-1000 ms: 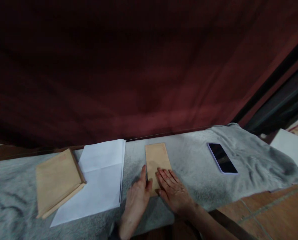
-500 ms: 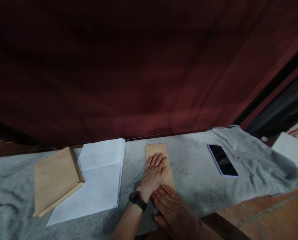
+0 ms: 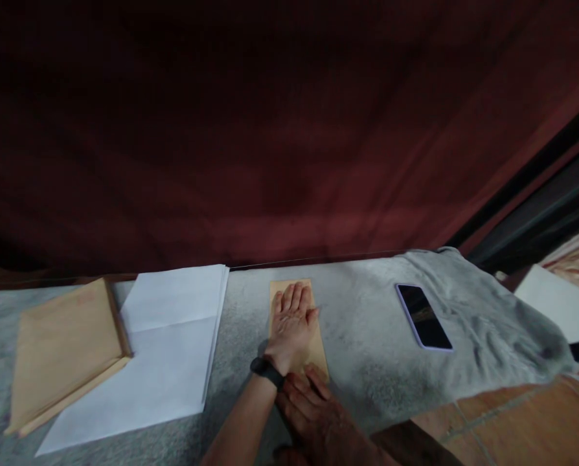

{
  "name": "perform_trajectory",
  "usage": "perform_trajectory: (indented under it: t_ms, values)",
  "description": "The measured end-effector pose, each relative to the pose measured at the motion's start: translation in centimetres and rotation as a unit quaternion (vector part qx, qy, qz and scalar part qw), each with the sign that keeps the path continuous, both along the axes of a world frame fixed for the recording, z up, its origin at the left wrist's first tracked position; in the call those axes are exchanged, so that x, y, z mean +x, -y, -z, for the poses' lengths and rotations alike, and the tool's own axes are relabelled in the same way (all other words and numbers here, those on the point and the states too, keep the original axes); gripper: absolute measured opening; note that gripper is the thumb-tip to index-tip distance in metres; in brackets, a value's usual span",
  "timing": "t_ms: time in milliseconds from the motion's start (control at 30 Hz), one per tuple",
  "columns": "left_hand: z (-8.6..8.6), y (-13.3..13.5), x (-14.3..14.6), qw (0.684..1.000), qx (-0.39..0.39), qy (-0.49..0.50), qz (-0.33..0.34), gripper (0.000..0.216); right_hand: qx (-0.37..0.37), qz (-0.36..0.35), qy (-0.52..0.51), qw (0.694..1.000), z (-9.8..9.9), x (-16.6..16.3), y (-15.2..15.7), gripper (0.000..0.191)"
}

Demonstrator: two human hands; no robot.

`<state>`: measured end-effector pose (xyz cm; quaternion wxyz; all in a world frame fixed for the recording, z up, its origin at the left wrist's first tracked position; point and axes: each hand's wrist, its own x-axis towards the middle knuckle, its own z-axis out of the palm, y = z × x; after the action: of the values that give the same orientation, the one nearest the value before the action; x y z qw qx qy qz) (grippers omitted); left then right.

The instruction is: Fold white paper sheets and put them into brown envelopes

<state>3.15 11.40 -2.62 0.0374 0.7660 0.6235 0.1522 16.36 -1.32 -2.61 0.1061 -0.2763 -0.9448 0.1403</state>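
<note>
A narrow piece of brown paper (image 3: 319,349), like an envelope or folded sheet, lies lengthwise on the grey cloth. My left hand (image 3: 292,323) lies flat on its upper and middle part, fingers stretched toward the far end. A dark watch (image 3: 267,372) is on that wrist. At the paper's near end rests my right hand (image 3: 311,404), its fingers extended and its fingertips close to my left wrist; its thumb is partly in shadow. Both hands are open and grip nothing. They cover much of the paper.
To the left, stacked brown envelopes (image 3: 68,349) overlap creased white sheets (image 3: 173,356). A phone with a lilac rim (image 3: 425,317) lies to the right on the grey cloth (image 3: 362,323). Behind hangs a dark red curtain (image 3: 289,162); tiled floor (image 3: 527,421) shows at lower right.
My left hand has slid toward the far end of the brown paper. My right hand has come slightly nearer to me, and the whole scene has shifted a little leftward in view.
</note>
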Motion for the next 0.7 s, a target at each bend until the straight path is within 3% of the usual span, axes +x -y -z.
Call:
perform_trajectory:
  t_ms: [67, 200, 433, 567, 700]
  values:
    - [-0.1, 0.2, -0.4, 1.0, -0.003, -0.004, 0.021, 0.055, -0.033, 0.003, -0.031, 0.999, -0.9, 0.2, -0.4, 0.062]
    - [-0.4, 1.3, -1.4, 0.997, -0.006, -0.016, 0.07, 0.054, -0.121, 0.02, -0.127, 0.984, -2.5, 1.0, -1.4, 0.034]
    - [-0.3, 4.7, -3.4, 0.987, 0.0, -0.039, 0.155, 0.059, -0.236, 0.108, -0.261, 0.93, -2.7, 1.4, -2.7, 0.029]
    - [-0.8, 7.1, -4.1, 0.979, -0.008, -0.049, 0.197, 0.059, -0.246, 0.155, -0.285, 0.913, -2.6, 1.6, -3.8, 0.034]
    - [-1.6, 9.8, -4.3, 0.977, 0.0, -0.028, 0.212, 0.056, -0.19, 0.233, -0.267, 0.916, -2.3, 2.1, -5.4, 0.041]
